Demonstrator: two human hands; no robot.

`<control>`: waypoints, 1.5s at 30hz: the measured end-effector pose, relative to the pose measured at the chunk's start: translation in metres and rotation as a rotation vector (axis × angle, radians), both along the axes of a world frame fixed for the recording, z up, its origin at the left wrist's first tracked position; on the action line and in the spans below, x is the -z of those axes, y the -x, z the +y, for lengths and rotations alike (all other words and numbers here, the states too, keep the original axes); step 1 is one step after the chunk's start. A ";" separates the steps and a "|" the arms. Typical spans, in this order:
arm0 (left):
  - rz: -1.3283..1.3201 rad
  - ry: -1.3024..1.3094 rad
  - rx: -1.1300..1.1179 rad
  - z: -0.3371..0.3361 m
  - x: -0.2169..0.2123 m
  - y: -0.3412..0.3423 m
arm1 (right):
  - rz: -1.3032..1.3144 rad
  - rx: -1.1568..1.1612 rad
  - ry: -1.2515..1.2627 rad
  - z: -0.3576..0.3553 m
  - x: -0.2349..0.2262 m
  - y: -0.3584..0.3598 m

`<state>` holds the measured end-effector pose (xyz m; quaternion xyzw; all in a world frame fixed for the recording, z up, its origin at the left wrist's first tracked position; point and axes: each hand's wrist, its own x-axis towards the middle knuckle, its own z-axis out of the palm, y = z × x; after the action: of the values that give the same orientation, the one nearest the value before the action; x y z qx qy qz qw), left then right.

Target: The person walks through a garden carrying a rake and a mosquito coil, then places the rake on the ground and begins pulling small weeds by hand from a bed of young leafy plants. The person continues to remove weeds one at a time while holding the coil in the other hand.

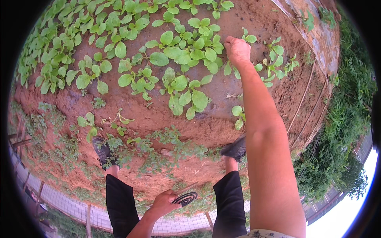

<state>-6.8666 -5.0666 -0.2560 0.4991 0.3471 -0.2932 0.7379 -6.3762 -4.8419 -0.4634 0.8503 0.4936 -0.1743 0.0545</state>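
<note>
My right hand (238,49) reaches far out over the bed with its fingers closed, low near the wet soil. Whatever may be in its fingers is hidden or too small to make out. Close beside it are a small green seedling (250,38) and a larger clump of leafy plants (194,45) to its left. Nearer to me, between my legs, my left hand (164,204) is closed on a dark flat spiral coil (185,199), which looks like a mosquito coil. A thin stick (186,188) juts out by the same hand.
Leafy seedlings (83,35) fill the far left of the raised bed. My shoes (104,152) stand among low weeds (162,146) at its near edge. Thin rods (303,97) lie on the right, beside dense green growth (341,131). A wire fence (71,202) runs along the bottom.
</note>
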 end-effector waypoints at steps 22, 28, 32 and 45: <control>0.028 0.053 -0.020 0.005 0.000 -0.001 | -0.169 -0.188 0.155 0.012 0.007 0.010; 0.028 0.063 -0.049 0.006 0.000 -0.001 | -0.147 -0.150 0.061 0.011 0.001 0.008; 0.030 0.055 -0.029 0.008 -0.001 -0.003 | -0.031 0.122 -0.155 0.014 -0.010 -0.006; 0.034 0.008 0.048 0.006 0.002 -0.002 | 0.876 -0.178 -0.401 -0.015 -0.111 0.209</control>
<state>-6.8643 -5.0605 -0.2580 0.4993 0.3461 -0.3207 0.7267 -6.5857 -4.8572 -0.3522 0.6453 0.5648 -0.4116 -0.3085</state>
